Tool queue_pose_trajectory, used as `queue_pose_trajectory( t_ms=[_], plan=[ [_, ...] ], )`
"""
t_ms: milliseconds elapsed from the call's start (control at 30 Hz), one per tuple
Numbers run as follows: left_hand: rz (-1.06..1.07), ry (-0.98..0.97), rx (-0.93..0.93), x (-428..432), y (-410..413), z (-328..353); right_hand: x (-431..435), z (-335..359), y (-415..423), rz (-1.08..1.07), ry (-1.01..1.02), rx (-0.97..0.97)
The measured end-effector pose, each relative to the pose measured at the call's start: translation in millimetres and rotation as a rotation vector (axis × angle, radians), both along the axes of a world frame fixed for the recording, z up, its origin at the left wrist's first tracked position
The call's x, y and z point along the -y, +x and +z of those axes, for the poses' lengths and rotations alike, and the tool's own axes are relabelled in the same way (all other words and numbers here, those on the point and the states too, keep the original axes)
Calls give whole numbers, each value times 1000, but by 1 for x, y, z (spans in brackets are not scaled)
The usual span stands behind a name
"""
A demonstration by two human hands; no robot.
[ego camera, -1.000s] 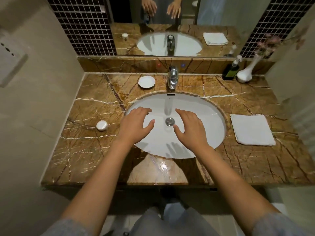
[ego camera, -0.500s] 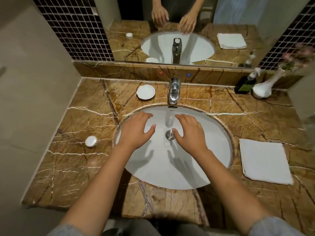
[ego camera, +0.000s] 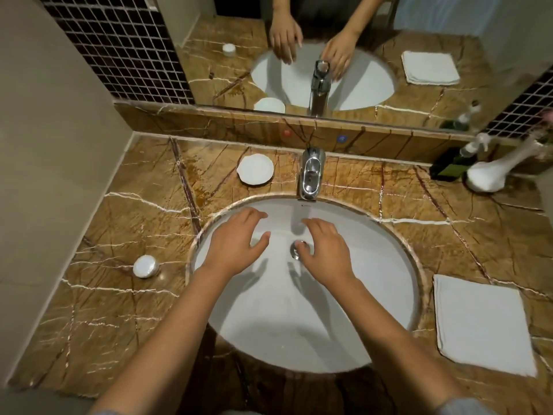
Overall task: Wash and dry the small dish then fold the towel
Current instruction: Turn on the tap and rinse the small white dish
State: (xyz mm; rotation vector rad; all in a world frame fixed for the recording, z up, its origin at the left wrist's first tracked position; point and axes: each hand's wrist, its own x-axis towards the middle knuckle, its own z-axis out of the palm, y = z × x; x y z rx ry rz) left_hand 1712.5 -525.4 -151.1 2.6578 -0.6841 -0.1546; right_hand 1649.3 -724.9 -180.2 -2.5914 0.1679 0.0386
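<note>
A small white dish point(ego camera: 255, 170) sits on the brown marble counter, behind the basin and left of the chrome tap point(ego camera: 311, 174). A folded white towel point(ego camera: 481, 322) lies flat on the counter to the right of the white oval sink point(ego camera: 374, 295). My left hand point(ego camera: 236, 245) hovers palm down over the sink's left side, fingers apart, holding nothing. Over the drain point(ego camera: 297, 248) hangs my right hand point(ego camera: 326, 250), also spread and empty. Both hands are well short of the dish and apart from the towel.
A small white round jar point(ego camera: 145, 266) stands on the counter at the left. A dark soap bottle point(ego camera: 452, 166) and a white vase point(ego camera: 493, 172) stand at the back right. A mirror runs along the back wall; a beige wall closes the left side.
The view has moved closer over the sink. Both hands have moved forward toward the tap and stay open and empty.
</note>
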Motion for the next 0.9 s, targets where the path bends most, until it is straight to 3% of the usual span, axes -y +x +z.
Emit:
queue_pose_trajectory(
  t_ms=[267,467,567,733,900],
  plan=[
    [324,-114,-43,4,75,-19,-52,-3,86,-247,514,-125],
    [419,-16,-60,1,122,-30,-68,-12,155,-616,721,7],
    [441,52,-110,3,139,-36,-67,-20,184,-690,685,0],
    [453,157,-171,5,153,-50,-62,-33,202,-587,540,-31],
    [453,155,-154,10,156,-54,-58,-36,196,-528,542,2]
  ],
)
